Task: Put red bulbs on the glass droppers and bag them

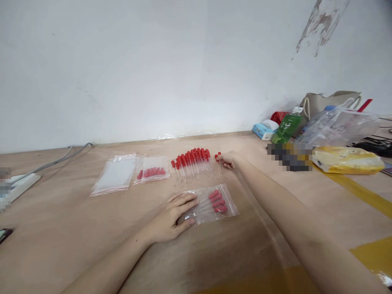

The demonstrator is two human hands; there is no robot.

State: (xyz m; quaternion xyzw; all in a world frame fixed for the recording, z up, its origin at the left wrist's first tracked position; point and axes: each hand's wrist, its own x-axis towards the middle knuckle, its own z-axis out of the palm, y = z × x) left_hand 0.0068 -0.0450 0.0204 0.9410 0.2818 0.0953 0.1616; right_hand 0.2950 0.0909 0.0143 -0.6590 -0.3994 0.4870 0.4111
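Note:
My left hand (174, 216) lies with its fingers spread on the left end of a clear zip bag (200, 218). Inside that bag are several droppers with red rubber bulbs (218, 202), bulbs to the right. Farther out, my right hand (228, 160) is closed in a pinch at a red-bulbed dropper (219, 154); a second bulb shows right beside it, and the fingers partly hide the contact. Left of that hand, a row of droppers (192, 157) lies side by side, red bulbs toward the wall and clear tubes toward me.
Left of the row lie a filled bag of droppers (153, 171) and a stack of flat zip bags (114, 175). At the right are a green bottle (288, 126), a blue tissue pack (263, 130), a yellow pack (347, 160) and a plastic bag (343, 126). A grey cable (65, 157) runs at left.

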